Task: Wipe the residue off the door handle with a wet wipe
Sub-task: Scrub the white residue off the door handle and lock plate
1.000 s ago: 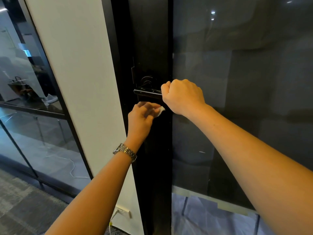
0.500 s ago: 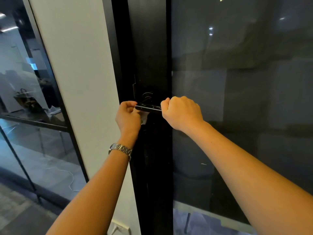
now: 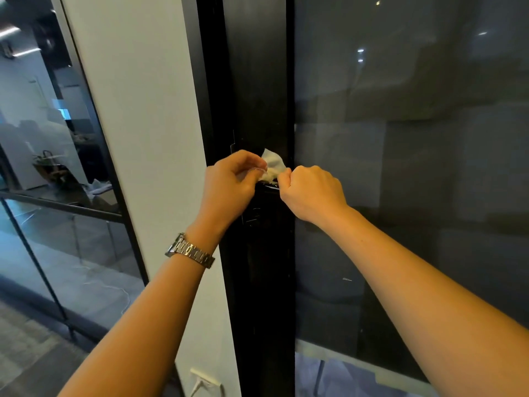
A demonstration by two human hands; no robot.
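Far left: glass partition (image 3: 57,173) w/ dark frame, blurry room behind it. Next, a white wall strip (image 3: 137,110) w/ a socket (image 3: 206,381) low down, a plug in it. Then the black door frame (image 3: 257,81).

Left hand (image 3: 229,184) is up at handle height, metal watch (image 3: 190,250) on the wrist. Fingers curled in, thumb & fingertips pinching the wet wipe (image 3: 272,164); the wipe bunches up white above the gap btwn the two hands, lower part pressed down on the door handle (image 3: 269,187). Only a short dark bit of handle shows, btwn the hands; rest is covered.

Right hand (image 3: 312,193) is just beside, closed in a fist round the handle's right end, thumb side touching the wipe. Can't tell if it also grips the wipe.

Far right: dark glass door panel (image 3: 415,167), ceiling lights reflected in it.
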